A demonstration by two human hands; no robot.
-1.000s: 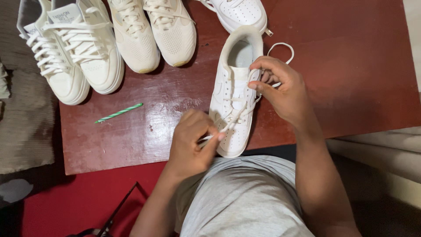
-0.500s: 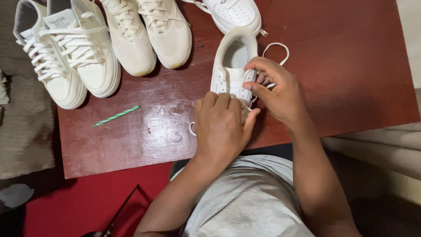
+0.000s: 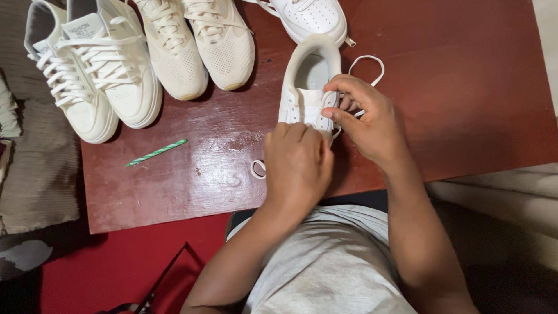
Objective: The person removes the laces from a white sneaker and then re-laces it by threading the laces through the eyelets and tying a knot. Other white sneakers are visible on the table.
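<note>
White sneaker (image 3: 311, 78) lies on the dark red table (image 3: 465, 87), near its front edge, with the heel opening away from the person and the toe toward the body. The left hand (image 3: 297, 166) covers the front part of the shoe, fingers curled down over the laces; it seems to pinch the lace there, but the fingertips are hidden, so I cannot tell for sure. The right hand (image 3: 372, 122) is at the right side of the shoe, thumb and forefinger closed on the white shoelace (image 3: 372, 61) near the upper eyelets. One loop of this lace lies on the table behind the right hand, and a small loop shows just left of the left hand.

Further back on the table stand a pair of white sneakers (image 3: 96, 70) at the left, a pair of cream mesh sneakers (image 3: 200, 40) beside them, and another white shoe (image 3: 311, 17) just behind the held one. A green and white striped stick (image 3: 157, 152) lies on the table, well apart from the hands. A grey cloth (image 3: 35, 168) is at the left edge.
</note>
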